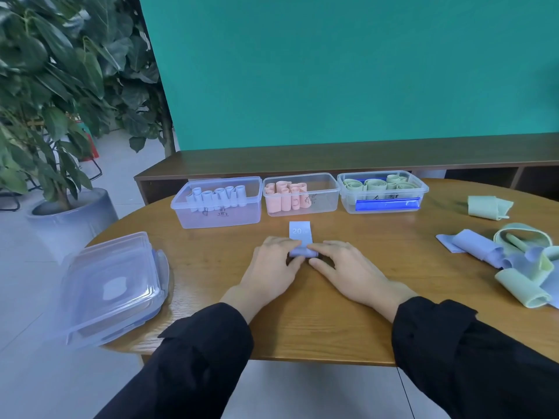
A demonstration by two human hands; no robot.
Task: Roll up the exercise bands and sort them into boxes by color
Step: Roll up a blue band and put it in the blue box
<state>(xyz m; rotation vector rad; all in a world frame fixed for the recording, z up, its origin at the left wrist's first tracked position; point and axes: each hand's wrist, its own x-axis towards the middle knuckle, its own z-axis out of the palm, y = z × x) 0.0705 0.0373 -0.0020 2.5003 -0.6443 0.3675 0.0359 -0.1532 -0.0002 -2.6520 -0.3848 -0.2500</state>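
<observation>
The left hand (273,264) and right hand (348,267) both pinch a half-rolled blue band (301,240) near the middle of the surface (302,328), its flat end toward the far-edge boxes (301,195).

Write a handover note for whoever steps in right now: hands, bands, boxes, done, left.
Left hand and right hand: both pinch the blue band at table centre, rolled part near the fingers, flat end marked 20 pointing at the boxes.
Boxes at the back, lids off: left box holds blue rolls, middle box pink rolls, right box green rolls.
Done: several rolls sorted in each box.
Left: finish this roll, drop it in the left box. Then the loose pile of blue and green bands at right, plus one green band beyond it.
Lids stacked at left.
</observation>
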